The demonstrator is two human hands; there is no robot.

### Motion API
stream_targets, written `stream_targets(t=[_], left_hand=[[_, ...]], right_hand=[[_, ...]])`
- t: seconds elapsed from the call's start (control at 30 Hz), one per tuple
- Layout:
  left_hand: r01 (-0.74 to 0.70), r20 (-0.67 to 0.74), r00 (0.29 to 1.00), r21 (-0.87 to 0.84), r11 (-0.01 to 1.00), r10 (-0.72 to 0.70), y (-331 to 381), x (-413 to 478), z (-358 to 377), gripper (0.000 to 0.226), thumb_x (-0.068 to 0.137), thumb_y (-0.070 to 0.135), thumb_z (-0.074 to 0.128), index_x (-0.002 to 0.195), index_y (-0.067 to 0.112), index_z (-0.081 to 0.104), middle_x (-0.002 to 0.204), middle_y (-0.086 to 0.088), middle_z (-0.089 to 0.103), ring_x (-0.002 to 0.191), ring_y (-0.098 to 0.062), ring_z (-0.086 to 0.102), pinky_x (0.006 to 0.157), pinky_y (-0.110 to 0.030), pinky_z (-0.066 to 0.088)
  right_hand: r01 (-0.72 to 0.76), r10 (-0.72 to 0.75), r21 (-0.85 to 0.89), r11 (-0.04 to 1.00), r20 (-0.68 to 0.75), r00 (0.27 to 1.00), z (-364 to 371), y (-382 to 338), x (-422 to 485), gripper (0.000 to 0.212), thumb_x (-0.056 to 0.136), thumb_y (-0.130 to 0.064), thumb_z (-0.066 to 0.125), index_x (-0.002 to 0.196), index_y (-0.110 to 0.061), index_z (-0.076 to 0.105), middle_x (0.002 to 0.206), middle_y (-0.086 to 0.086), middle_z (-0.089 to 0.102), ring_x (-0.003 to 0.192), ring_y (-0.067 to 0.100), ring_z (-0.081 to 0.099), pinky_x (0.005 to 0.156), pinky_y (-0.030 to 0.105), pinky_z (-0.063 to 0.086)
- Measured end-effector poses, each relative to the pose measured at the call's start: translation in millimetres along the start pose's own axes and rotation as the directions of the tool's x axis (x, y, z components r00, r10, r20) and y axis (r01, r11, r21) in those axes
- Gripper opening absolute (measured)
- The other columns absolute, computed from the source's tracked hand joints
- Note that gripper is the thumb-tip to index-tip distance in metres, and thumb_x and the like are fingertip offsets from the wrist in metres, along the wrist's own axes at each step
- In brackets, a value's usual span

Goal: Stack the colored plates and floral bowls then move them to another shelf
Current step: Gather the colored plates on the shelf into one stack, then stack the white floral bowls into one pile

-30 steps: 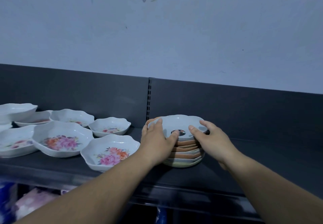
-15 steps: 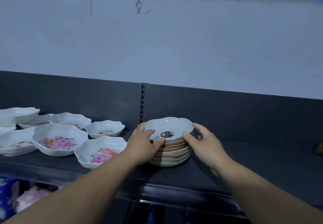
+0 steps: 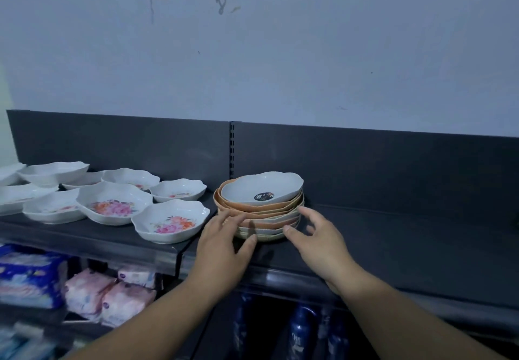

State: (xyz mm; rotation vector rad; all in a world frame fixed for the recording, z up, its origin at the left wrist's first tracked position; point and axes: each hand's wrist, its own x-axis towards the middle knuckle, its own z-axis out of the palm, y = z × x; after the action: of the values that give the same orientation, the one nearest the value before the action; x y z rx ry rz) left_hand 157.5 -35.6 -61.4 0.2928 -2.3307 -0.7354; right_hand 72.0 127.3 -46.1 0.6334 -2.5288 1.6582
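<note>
A stack of colored plates (image 3: 261, 210) stands on the dark shelf (image 3: 393, 236), orange, cream and grey ones with a grey plate bearing a black sticker on top, sitting askew. My left hand (image 3: 224, 244) lies at the stack's lower left side, fingers spread and touching the bottom plates. My right hand (image 3: 317, 236) is at the lower right side, thumb touching the bottom plates and fingers loosely spread. Several white floral bowls (image 3: 171, 220) sit spread out on the shelf to the left, unstacked.
Below the shelf lie packs of tissue (image 3: 31, 275) and pink packets (image 3: 109, 298) at the left, and dark blue bottles (image 3: 300, 328) under the plates. The shelf's dark back panel (image 3: 365, 163) runs behind everything.
Both hands have dropped from the top plate's rim down to the base of the stack. The camera has tilted, showing the lower shelf.
</note>
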Motion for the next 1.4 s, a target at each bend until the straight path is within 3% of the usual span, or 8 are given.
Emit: stream_targets(t=[0.27,0.4,0.67,0.93,1.13,1.4], left_hand=[[0.067,0.005,0.998,0.021,0.998,-0.067,-18.1,-22.2,-36.7,0.058,0.089,0.039,0.059,0.142,0.027,0.040,0.155,-0.002,0.026,0.144,-0.015,0.017,0.115,-0.025,0.013],[0.105,-0.013,0.994,0.040,0.994,-0.105,-44.7,-26.7,-67.7,0.059,0.088,0.040,0.060,0.141,0.024,0.041,0.155,-0.003,0.026,0.144,-0.015,0.018,0.116,-0.026,0.014],[0.120,0.002,0.993,0.056,0.991,-0.120,-137.7,-31.9,-167.0,0.055,0.087,0.040,0.061,0.138,0.033,0.043,0.152,0.003,0.030,0.142,-0.013,0.022,0.115,-0.028,0.021],[0.180,0.026,0.983,0.124,0.976,-0.184,-236.8,-29.8,-249.4,0.058,0.088,0.043,0.059,0.140,0.031,0.039,0.153,0.004,0.026,0.141,-0.015,0.023,0.114,-0.031,0.025],[0.155,0.048,0.986,0.102,0.983,-0.160,-262.6,-9.3,-261.5,0.055,0.088,0.039,0.060,0.139,0.033,0.040,0.153,0.004,0.025,0.141,-0.014,0.025,0.112,-0.028,0.024],[0.187,0.057,0.980,0.065,0.980,-0.191,-268.6,47.3,-235.5,0.058,0.088,0.038,0.061,0.140,0.023,0.042,0.151,0.001,0.032,0.137,-0.013,0.033,0.108,-0.023,0.026]], right_hand=[[0.045,-0.045,0.000,0.999,0.061,0.997,30.0,-22.3,-24.5,0.056,0.084,-0.036,0.070,0.136,-0.036,0.051,0.141,-0.009,0.052,0.130,0.010,0.046,0.108,0.033,0.040],[0.106,-0.097,-0.077,0.991,0.107,0.990,57.3,-45.8,-32.2,0.053,0.084,-0.033,0.072,0.133,-0.032,0.055,0.135,-0.010,0.056,0.126,0.010,0.049,0.103,0.023,0.038],[0.245,-0.185,-0.302,0.921,0.215,0.959,159.4,-113.0,-42.4,0.050,0.084,-0.035,0.068,0.132,-0.026,0.058,0.136,-0.006,0.056,0.124,0.010,0.049,0.092,0.017,0.034],[0.253,-0.180,-0.330,0.909,0.237,0.955,261.9,-159.4,-50.9,0.051,0.085,-0.040,0.068,0.133,-0.031,0.055,0.140,-0.008,0.048,0.129,0.010,0.044,0.093,0.017,0.030],[0.248,-0.176,-0.344,0.906,0.227,0.958,298.8,-170.4,-40.6,0.045,0.083,-0.039,0.069,0.127,-0.034,0.059,0.133,-0.008,0.053,0.119,0.008,0.049,0.087,0.016,0.031],[0.224,-0.158,-0.372,0.901,0.202,0.967,296.4,-161.4,5.2,0.052,0.083,-0.040,0.069,0.133,-0.034,0.055,0.142,-0.011,0.048,0.129,0.009,0.044,0.088,0.017,0.030]])
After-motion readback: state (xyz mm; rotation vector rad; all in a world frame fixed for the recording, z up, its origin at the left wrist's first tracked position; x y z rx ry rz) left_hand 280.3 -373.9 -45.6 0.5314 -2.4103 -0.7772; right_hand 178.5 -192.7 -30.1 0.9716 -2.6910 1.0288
